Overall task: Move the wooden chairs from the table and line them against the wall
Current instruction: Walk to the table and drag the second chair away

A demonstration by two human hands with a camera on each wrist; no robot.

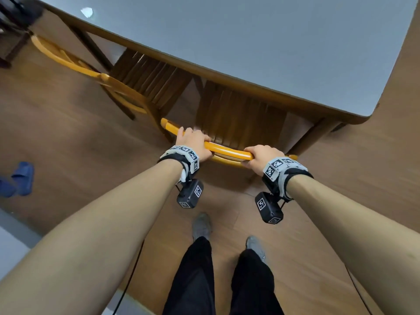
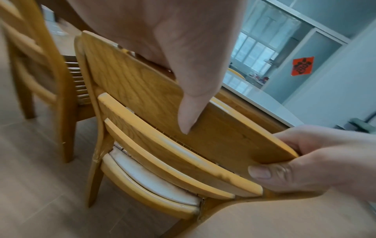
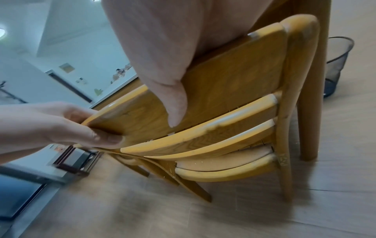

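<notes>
Both hands clamped on top rail of nearer wooden chair (image 1: 229, 123), left hand (image 1: 193, 144) near one end, right hand (image 1: 261, 159) near the other, fingers over the front and thumbs behind (wide spacing likely for balance). Seat tucked under table (image 1: 272, 42); second chair (image 1: 127, 87) alongside, untouched. Pull-out not yet begun, by the look.
</notes>
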